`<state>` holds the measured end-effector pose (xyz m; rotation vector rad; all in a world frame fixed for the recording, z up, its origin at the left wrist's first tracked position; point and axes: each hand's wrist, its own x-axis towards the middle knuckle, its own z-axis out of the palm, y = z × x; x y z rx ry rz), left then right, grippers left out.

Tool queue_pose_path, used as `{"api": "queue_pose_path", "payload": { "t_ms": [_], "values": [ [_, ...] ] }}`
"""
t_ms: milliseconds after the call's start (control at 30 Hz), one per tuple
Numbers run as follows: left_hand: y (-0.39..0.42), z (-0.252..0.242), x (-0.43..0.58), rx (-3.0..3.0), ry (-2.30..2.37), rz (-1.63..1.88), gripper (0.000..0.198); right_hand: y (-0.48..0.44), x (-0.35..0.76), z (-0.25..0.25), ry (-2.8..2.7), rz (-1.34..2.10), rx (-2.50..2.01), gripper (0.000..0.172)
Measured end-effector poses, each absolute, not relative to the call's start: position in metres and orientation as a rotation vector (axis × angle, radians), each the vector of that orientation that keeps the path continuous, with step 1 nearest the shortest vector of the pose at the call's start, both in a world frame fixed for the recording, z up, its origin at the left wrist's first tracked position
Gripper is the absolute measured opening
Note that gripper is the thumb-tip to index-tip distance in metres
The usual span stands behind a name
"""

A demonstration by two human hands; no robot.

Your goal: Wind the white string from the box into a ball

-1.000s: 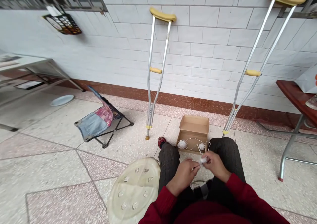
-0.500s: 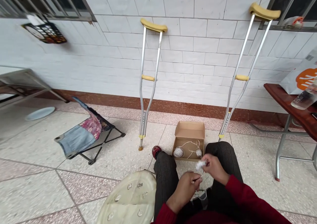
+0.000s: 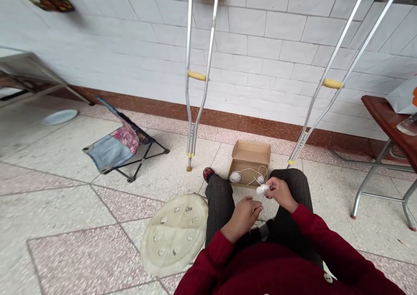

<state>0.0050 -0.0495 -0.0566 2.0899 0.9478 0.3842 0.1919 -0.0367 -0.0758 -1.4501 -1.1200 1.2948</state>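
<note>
I sit with dark trousers and red sleeves. My right hand [image 3: 279, 191] is closed around a small white wad of thread [image 3: 262, 189] held above my right knee. My left hand [image 3: 247, 212] is pinched shut just below it, over my lap; a thin strand seems to run between the two hands. On the floor between my feet stands an open cardboard box [image 3: 250, 157] holding two white thread balls [image 3: 235, 177] and loose loops of thread.
Two metal crutches [image 3: 195, 77] [image 3: 329, 84] lean against the white tiled wall. A folding fabric stool [image 3: 120, 147] lies tipped at the left, a pale round plastic lid [image 3: 174, 234] beside my left leg, a red-topped metal table [image 3: 387, 130] at right, a plate [image 3: 59, 117] far left.
My right hand lifted the white wad up and away from my left hand, which stayed low over my lap. The camera swung slightly and tilted downward.
</note>
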Motion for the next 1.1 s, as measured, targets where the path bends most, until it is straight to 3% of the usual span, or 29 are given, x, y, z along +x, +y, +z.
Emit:
{"api": "queue_pose_path", "payload": {
  "t_ms": [100,233,367,500,600,733,867,1000,1100],
  "values": [
    [-0.041,-0.050,-0.007,2.158,0.976,0.419,0.031,-0.063,0.186,-0.091,-1.348,1.569,-1.403,0.024],
    [-0.033,-0.046,-0.012,2.020,0.927,0.476,0.037,-0.079,0.190,-0.053,-1.145,1.908,-1.180,0.029],
    [-0.046,-0.052,0.003,1.913,0.911,0.429,0.038,-0.052,0.204,-0.026,-0.912,1.577,-1.243,0.028],
    [-0.056,-0.051,0.010,1.983,0.883,0.328,0.038,-0.037,0.210,-0.058,-1.096,1.225,-1.441,0.021],
    [-0.047,-0.047,-0.001,2.084,0.936,0.401,0.036,-0.055,0.202,-0.080,-1.378,1.442,-1.440,0.019],
    [-0.039,-0.052,-0.009,1.961,0.927,0.466,0.037,-0.080,0.195,-0.061,-1.270,1.894,-1.202,0.025],
    [-0.054,-0.062,0.008,1.750,0.895,0.431,0.042,-0.063,0.206,-0.036,-1.010,1.547,-1.227,0.024],
    [-0.061,-0.058,0.018,1.865,0.859,0.347,0.040,-0.044,0.217,-0.056,-1.143,1.156,-1.455,0.019],
    [-0.051,-0.052,0.005,1.964,0.919,0.426,0.037,-0.057,0.211,-0.075,-1.428,1.309,-1.483,0.017]
  ]
}}
